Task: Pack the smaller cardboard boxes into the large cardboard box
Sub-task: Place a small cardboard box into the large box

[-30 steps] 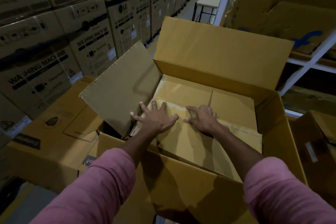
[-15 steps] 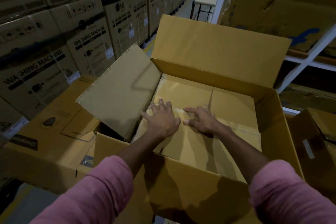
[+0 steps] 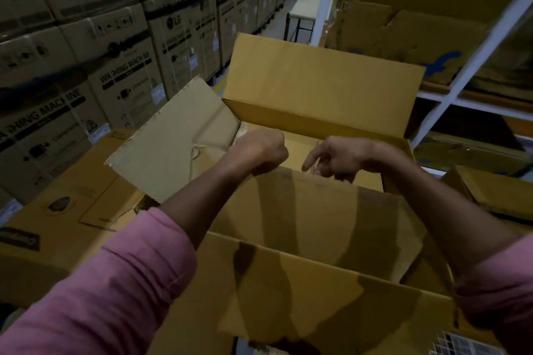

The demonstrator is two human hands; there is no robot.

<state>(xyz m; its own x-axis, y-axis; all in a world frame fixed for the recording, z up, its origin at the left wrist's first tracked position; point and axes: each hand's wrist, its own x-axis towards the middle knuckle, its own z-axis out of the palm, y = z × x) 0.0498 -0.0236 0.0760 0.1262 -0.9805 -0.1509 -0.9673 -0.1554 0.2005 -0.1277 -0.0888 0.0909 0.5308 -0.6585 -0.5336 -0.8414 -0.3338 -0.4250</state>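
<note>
Large cardboard box (image 3: 320, 89) sits open at frame centre, far flap upright, left flap (image 3: 173, 138) splayed outward and creased. Near flap (image 3: 317, 225) tilts up toward the camera, hiding most of the interior. Only a strip of flat cardboard (image 3: 297, 150) shows inside, between the two hands near the far wall; cannot tell how many smaller boxes are in there or how they lie.

Left hand (image 3: 259, 150) is curled into a loose fist at the top edge of the near flap, close to the box's left wall; fingers fold under, so whether they grip the flap edge or something behind it can't be told. Right hand (image 3: 337, 157) hangs above the same flap edge, fingers drooping down and loosely apart, index finger (image 3: 310, 160) pointing down-left; nothing visibly pinched, contact with the flap unclear. Both forearms cross over the near flap, pink sleeves (image 3: 115, 282) pushed up.

Another tan carton (image 3: 57, 210) with printed markings lies just beside the large box on its left. Stacked washing machine cartons (image 3: 121, 72) fill the left background. White shelving frame (image 3: 467, 66) stands on the right with flattened cardboard on it. Small table (image 3: 305, 6) stands far down the aisle. Scene dim, slightly motion-blurred.
</note>
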